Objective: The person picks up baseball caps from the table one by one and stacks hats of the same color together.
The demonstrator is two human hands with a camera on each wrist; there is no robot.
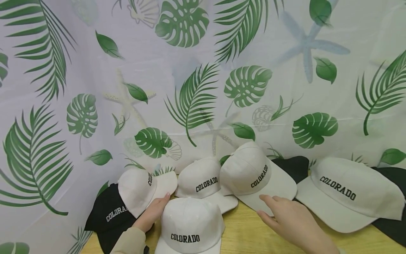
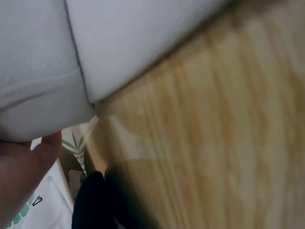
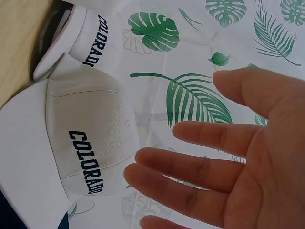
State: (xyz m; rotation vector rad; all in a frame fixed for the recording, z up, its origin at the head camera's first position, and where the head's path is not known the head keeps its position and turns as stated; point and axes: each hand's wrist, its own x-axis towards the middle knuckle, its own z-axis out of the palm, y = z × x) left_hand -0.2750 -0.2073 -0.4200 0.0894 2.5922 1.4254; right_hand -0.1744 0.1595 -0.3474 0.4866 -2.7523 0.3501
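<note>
Low on the left in the head view, my left hand (image 1: 153, 211) is at the brim of a tilted white cap (image 1: 134, 188) lettered COLORADO, pinching its edge; the other fingers are hidden behind the brim. Beneath that cap sits a black COLORADO cap (image 1: 109, 213). In the left wrist view a fingertip (image 2: 51, 145) meets white cloth (image 2: 43, 109). My right hand (image 1: 285, 215) reaches across the brim of another white cap (image 1: 245, 169), fingers extended. Seen from the right wrist, its fingers (image 3: 200, 164) are straight and spread, holding nothing, beside that cap.
More white caps stand around: one in front (image 1: 190, 224), one behind it (image 1: 200, 180) and one at right (image 1: 352, 194). Dark caps show behind, one at the far right (image 1: 393, 225). The wooden table (image 1: 241, 229) meets a leaf-print curtain (image 1: 203, 106).
</note>
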